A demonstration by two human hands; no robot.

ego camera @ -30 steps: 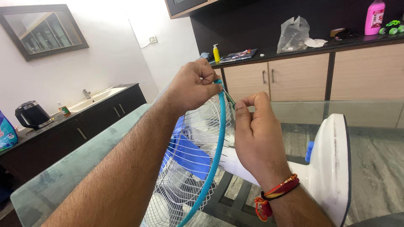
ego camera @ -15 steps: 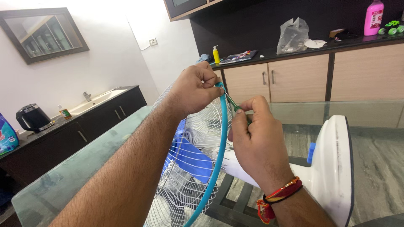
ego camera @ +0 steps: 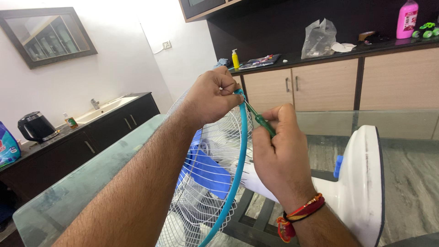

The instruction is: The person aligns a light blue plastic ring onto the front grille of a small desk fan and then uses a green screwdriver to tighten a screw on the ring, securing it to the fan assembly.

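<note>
A person's two hands work at the top edge of a table fan that lies tipped on a glass worktop (ego camera: 91,169), seen from a head-worn camera. The left hand (ego camera: 212,93) is curled shut around the blue rim (ego camera: 238,160) of the white wire fan guard (ego camera: 201,183), fingers wrapped over the uppermost part of the ring. The right hand (ego camera: 283,155) — a red thread bracelet (ego camera: 302,215) at its wrist — is closed in a fist-like grip on a green-handled screwdriver (ego camera: 261,122), whose thin shaft slants up and left to meet the rim just beside the left hand's fingertips. Blue fan blades (ego camera: 206,169) show through the wires of the guard, and the fan's round white base (ego camera: 363,183) stands on edge at the right, near the right forearm. Behind, along the far wall, a wooden cabinet counter (ego camera: 347,77) carries a yellow bottle (ego camera: 235,58), a clear plastic bag (ego camera: 318,39) and a pink bottle (ego camera: 407,19). At left, a dark counter with a sink (ego camera: 103,107) holds a black electric kettle (ego camera: 34,127) — a framed mirror (ego camera: 48,34) hangs above it.
</note>
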